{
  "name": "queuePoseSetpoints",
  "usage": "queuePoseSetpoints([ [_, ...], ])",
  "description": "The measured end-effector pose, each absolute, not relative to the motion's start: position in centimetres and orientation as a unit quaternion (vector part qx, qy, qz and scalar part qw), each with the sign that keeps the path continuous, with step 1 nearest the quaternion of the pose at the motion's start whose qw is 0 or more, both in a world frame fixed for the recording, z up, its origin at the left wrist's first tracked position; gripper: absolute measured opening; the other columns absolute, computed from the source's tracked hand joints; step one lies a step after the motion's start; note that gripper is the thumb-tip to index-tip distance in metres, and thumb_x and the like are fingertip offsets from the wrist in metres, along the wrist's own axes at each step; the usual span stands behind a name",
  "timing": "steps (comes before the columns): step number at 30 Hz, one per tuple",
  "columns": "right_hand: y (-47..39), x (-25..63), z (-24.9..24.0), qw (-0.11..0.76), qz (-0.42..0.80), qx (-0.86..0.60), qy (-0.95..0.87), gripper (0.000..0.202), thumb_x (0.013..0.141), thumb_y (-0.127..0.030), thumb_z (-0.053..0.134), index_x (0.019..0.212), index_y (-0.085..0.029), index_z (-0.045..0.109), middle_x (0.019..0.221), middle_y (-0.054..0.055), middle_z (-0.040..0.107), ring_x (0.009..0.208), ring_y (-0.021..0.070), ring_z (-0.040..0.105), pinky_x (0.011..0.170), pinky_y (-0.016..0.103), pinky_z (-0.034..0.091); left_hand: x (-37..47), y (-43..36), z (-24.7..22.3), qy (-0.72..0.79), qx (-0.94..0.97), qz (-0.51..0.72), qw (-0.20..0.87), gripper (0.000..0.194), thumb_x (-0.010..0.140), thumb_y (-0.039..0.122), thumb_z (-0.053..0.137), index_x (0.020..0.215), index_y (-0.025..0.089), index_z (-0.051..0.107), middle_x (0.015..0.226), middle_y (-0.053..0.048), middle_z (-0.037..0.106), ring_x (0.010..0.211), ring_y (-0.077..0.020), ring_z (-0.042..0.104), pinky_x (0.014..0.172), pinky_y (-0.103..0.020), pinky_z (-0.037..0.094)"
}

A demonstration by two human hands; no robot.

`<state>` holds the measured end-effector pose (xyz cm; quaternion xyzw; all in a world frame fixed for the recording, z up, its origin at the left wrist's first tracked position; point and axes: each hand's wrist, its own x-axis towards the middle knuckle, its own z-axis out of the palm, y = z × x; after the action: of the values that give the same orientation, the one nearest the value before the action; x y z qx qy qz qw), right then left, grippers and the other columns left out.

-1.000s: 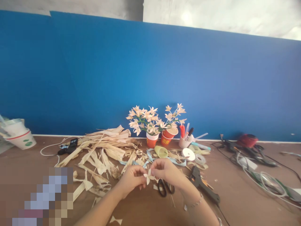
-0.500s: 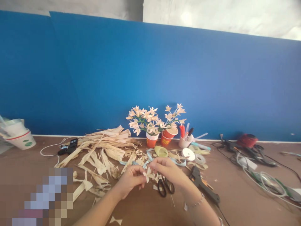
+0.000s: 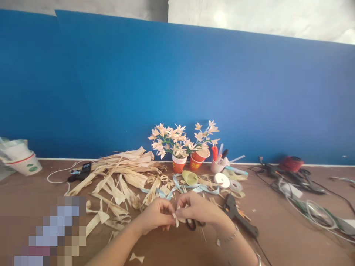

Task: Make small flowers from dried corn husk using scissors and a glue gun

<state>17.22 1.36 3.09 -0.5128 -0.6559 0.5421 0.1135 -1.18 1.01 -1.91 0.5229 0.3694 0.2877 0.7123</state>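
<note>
Between my hands is a small cream flower (image 3: pixel 176 221) of pointed petals, apparently cut from dried husk. My left hand (image 3: pixel 157 217) pinches one side of it with thumb and forefinger. From the other side my right hand (image 3: pixel 191 207) grips it, fingers curled, partly hiding it. Black-handled scissors (image 3: pixel 190 224) lie under my right hand, mostly covered. To the right of my wrist rests a dark glue gun (image 3: pixel 240 216). Behind my hands, similar cream flowers (image 3: pixel 173 138) on green stems stand in a red and white paper cup (image 3: pixel 179 164).
Dried husks (image 3: pixel 122 173) are heaped at the left. A pen cup (image 3: pixel 217 166), a white tape roll (image 3: pixel 222 180) and a yellow-green cup (image 3: pixel 190 178) stand or lie ahead. Tangled cables (image 3: pixel 302 207) spread at the right. A blue panel (image 3: pixel 177 81) closes the back.
My right hand has turned and lowered slightly, bringing its fingers closer to my left hand around the flower. It now covers more of the scissors.
</note>
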Motion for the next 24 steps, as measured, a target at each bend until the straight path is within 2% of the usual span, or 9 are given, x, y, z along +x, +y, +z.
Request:
queuePoseSetpoints([
  [5,1.3,17.1,3.1,0.099,0.554,-0.519,-0.644,0.012,0.069,-0.023,0.056,0.077,-0.018,0.062,0.051,-0.007,0.055,0.034,0.0042,0.045,0.030,0.012,0.025,-1.1,1.1,-2.1,0.375,0.517,0.288,0.714,0.016,0.054,0.019,0.072,0.061,0.013,0.060,0.052,-0.001,0.066,0.038,-0.0072,0.052,0.036,-0.016,0.036],
  [11,1.1,16.6,3.6,0.197,0.561,-0.467,-0.654,0.004,0.065,-0.014,0.057,0.067,-0.016,0.060,0.053,-0.006,0.054,0.043,0.0037,0.043,0.043,0.014,0.031,-1.1,1.0,-1.9,0.363,0.503,0.316,0.718,0.021,0.054,0.024,0.076,0.060,0.012,0.060,0.052,-0.001,0.066,0.038,-0.0069,0.051,0.036,-0.017,0.036],
  [13,1.2,16.5,3.5,0.244,0.564,-0.454,-0.645,0.000,0.064,-0.016,0.060,0.064,-0.015,0.060,0.056,-0.005,0.055,0.049,0.0054,0.045,0.047,0.016,0.034,-1.1,1.0,-1.9,0.356,0.487,0.344,0.720,0.023,0.054,0.025,0.078,0.059,0.013,0.060,0.049,0.000,0.063,0.038,-0.0065,0.050,0.036,-0.016,0.035],
  [16,1.3,16.2,3.2,0.291,0.573,-0.435,-0.630,0.009,0.064,-0.022,0.066,0.062,-0.015,0.060,0.063,-0.002,0.057,0.056,0.0081,0.047,0.053,0.019,0.037,-1.1,1.0,-2.1,0.334,0.452,0.374,0.738,0.024,0.053,0.027,0.079,0.059,0.013,0.060,0.047,0.001,0.060,0.037,-0.0055,0.047,0.036,-0.016,0.033],
  [20,1.4,16.0,3.0,0.312,0.592,-0.397,-0.628,0.017,0.066,-0.030,0.069,0.063,-0.015,0.061,0.068,0.000,0.058,0.059,0.0096,0.048,0.055,0.021,0.038,-1.3,1.0,-2.4,0.293,0.411,0.362,0.784,0.024,0.054,0.025,0.079,0.059,0.012,0.060,0.050,-0.001,0.062,0.036,-0.0049,0.047,0.035,-0.015,0.028],
  [24,1.2,16.0,3.2,0.300,0.578,-0.376,-0.660,0.017,0.068,-0.032,0.070,0.066,-0.016,0.064,0.075,0.001,0.058,0.064,0.0106,0.049,0.059,0.022,0.040,-1.6,1.1,-2.6,0.263,0.390,0.327,0.819,0.019,0.053,0.020,0.077,0.058,0.011,0.061,0.049,-0.002,0.062,0.033,-0.0053,0.046,0.032,-0.015,0.027],
])
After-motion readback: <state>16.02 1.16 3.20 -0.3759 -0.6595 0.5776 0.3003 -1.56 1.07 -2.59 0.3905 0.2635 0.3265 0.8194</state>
